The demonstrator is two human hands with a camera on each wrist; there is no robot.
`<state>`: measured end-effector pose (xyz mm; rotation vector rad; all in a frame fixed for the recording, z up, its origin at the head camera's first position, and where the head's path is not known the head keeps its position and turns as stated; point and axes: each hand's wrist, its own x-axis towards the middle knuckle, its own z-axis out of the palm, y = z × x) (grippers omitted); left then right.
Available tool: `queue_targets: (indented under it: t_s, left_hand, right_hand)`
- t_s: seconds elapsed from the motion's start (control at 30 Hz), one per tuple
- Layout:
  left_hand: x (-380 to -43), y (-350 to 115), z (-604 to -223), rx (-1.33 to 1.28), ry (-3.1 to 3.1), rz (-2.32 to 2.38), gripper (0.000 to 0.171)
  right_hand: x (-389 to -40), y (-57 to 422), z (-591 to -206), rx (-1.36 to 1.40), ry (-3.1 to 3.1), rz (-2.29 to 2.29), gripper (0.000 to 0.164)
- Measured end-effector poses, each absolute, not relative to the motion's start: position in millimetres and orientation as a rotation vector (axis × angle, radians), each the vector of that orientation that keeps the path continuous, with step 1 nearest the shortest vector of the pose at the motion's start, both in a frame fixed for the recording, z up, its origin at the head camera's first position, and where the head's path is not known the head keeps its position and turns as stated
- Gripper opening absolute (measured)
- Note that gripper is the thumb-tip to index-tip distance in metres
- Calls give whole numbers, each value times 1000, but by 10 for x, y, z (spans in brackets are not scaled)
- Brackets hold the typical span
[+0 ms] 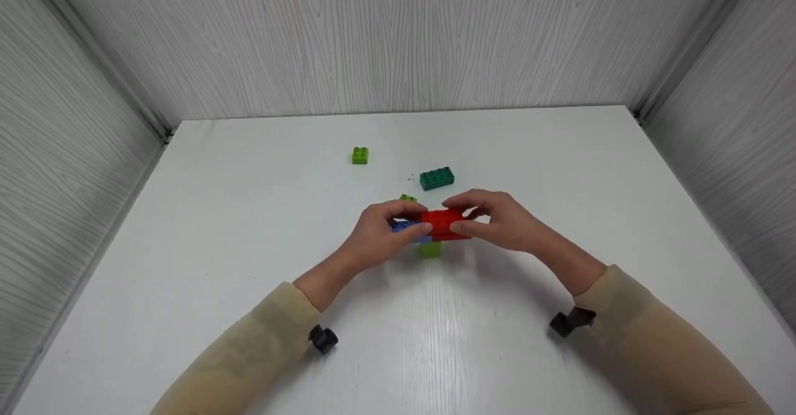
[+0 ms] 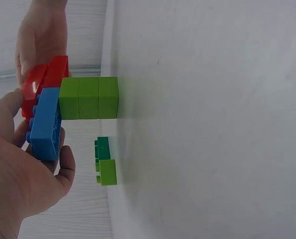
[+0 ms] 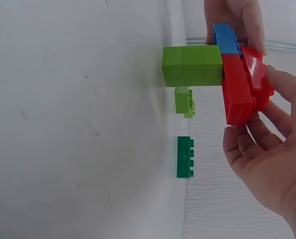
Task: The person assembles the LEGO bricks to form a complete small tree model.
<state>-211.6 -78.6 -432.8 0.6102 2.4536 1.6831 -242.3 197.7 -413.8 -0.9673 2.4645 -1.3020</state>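
A column of several light green bricks (image 2: 88,98) stands upright on the table. Across its top lie a blue brick (image 2: 46,122) on the left and a red brick (image 3: 235,84) on the right, end to end. A second red brick (image 1: 440,218), with sloped sides, sits over the joint between them. My left hand (image 1: 380,236) grips this upper red brick at its left end, thumb in front and fingers behind, around the blue one. From the other side my right hand (image 1: 505,221) pinches its right end between thumb and fingers.
Behind the stack, a light green brick (image 1: 407,198) shows partly past my left fingers. A dark green brick (image 1: 437,179) lies farther back, slightly right. Another light green brick (image 1: 360,155) sits at the back left. Grey wood-grain panels (image 1: 398,41) enclose the white table (image 1: 249,178).
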Motion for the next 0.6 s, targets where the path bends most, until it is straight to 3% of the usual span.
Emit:
queue_targets:
  t_s: [0.6]
  left_hand:
    - [-2131,-803,-4348,596,2416,1711,37]
  right_hand:
    - [-2396,2045,-4218,-828,2382,-1370,37]
